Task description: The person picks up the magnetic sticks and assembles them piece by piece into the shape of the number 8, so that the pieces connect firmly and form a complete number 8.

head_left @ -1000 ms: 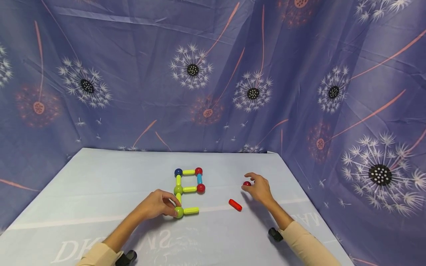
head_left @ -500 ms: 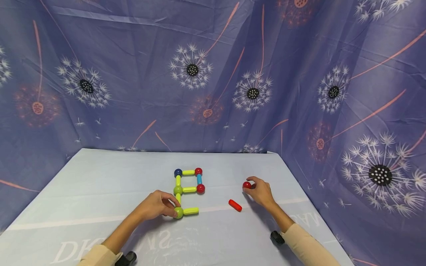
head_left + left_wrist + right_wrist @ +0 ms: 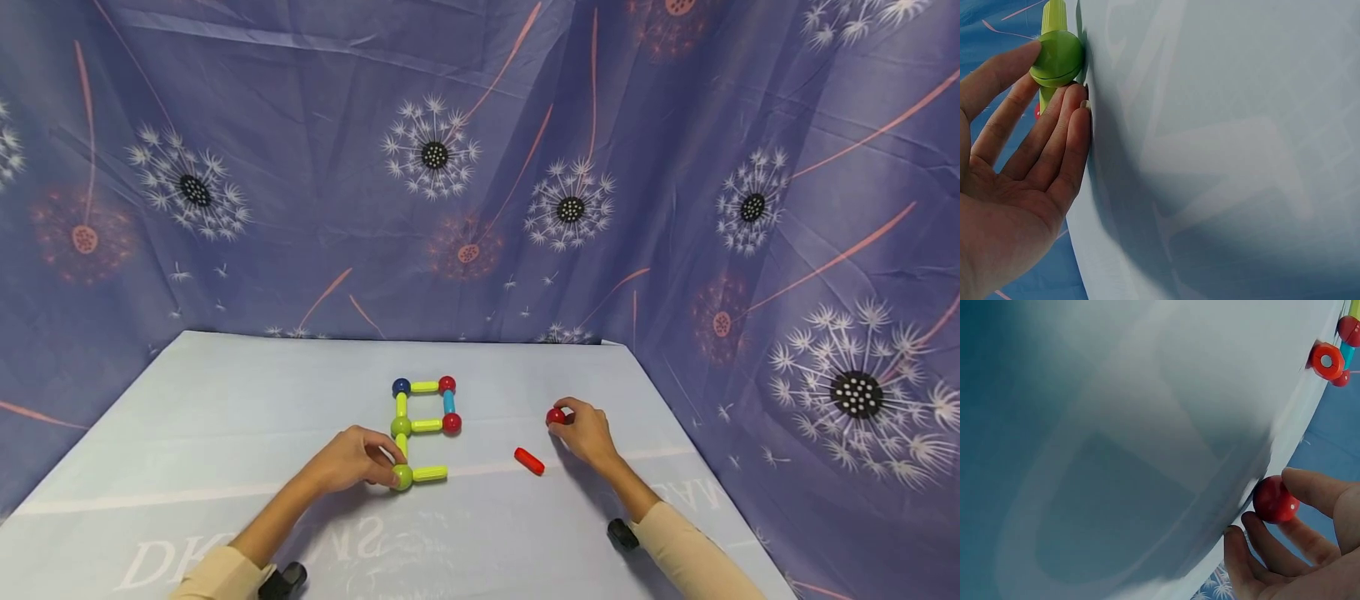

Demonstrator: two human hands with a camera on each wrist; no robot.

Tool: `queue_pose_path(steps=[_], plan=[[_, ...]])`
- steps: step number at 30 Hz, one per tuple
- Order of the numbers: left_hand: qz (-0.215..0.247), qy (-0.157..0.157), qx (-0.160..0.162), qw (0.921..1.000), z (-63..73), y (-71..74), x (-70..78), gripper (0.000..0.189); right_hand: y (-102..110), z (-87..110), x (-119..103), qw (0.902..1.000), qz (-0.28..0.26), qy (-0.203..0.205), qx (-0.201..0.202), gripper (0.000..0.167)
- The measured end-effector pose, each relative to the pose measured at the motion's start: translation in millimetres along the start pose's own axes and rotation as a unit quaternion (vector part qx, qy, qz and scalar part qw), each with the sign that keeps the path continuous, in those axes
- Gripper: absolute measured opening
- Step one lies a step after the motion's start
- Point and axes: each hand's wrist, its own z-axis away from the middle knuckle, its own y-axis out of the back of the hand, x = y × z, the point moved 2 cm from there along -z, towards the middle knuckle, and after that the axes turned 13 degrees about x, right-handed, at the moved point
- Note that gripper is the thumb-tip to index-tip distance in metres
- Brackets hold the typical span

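Observation:
In the head view, my left hand (image 3: 352,462) pinches the lower green ball (image 3: 402,477) of a magnetic stick-and-ball figure. Its thumb and fingers lie on either side of that ball (image 3: 1059,57) in the left wrist view. A yellow-green stick (image 3: 430,473) juts right from the ball, its far end bare. Above it, a square of sticks joins a dark blue ball (image 3: 401,387), another green ball (image 3: 401,426) and two red balls. Over to the right, my right hand (image 3: 588,435) holds a separate red ball (image 3: 1275,500) between thumb and fingers, at the table surface.
A loose red stick (image 3: 529,461) lies on the pale table cloth (image 3: 247,400) between the figure and my right hand. Behind and to the right hangs a purple dandelion-print curtain (image 3: 315,167), meeting the table's far edge.
My right hand's fingers have come together on the loose red ball, which was only partly within them a second ago. My left hand stays on the green ball.

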Motion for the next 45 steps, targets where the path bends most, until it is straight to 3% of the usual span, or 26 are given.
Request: queue_pose_path(steps=[18,32,45], plan=[[-0.002,-0.007,-0.007,1.0,-0.7,1.0,2.6,0.025,4.4,-3.8,-13.3,0.9994,-0.033,-0.003,-0.004,0.033],[-0.002,-0.007,-0.003,1.0,-0.5,0.9,1.1,0.025,4.0,4.4,-48.8,0.9969,-0.069,0.01,-0.036,0.027],[0.001,-0.003,-0.006,1.0,-1.4,1.6,2.0,0.025,-8.7,19.5,-75.5,0.9922,-0.092,0.025,-0.081,0.026]])
